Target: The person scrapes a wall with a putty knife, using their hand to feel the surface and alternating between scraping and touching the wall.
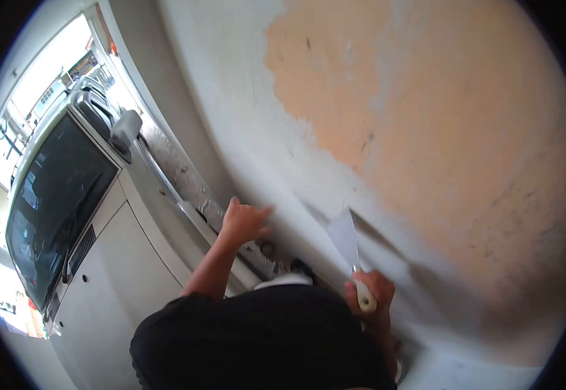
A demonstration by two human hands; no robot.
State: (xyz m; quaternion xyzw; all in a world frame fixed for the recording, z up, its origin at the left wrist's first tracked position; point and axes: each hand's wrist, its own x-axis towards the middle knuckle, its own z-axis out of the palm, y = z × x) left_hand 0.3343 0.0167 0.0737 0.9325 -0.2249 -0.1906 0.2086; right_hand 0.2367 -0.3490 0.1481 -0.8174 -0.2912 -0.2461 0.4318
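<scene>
My right hand [375, 294] is wrapped round the pale handle of a scraper [343, 237], whose wide metal blade points up toward the wall [283, 140]. The blade's tip lies at or very near the wall's white part, below a large peach-coloured patch [445, 117]; whether it touches is hard to tell. My left hand [246, 220] is raised beside the wall, fingers apart and slightly blurred, with nothing in it. Dark scuffs and marks show on the peach patch.
A light-coloured vehicle [117, 260] with a dark windshield stands close on the left, its side mirror [127, 128] toward the wall. Rubble or debris [182, 172] lies in the narrow gap between them. A bright opening is at the far left.
</scene>
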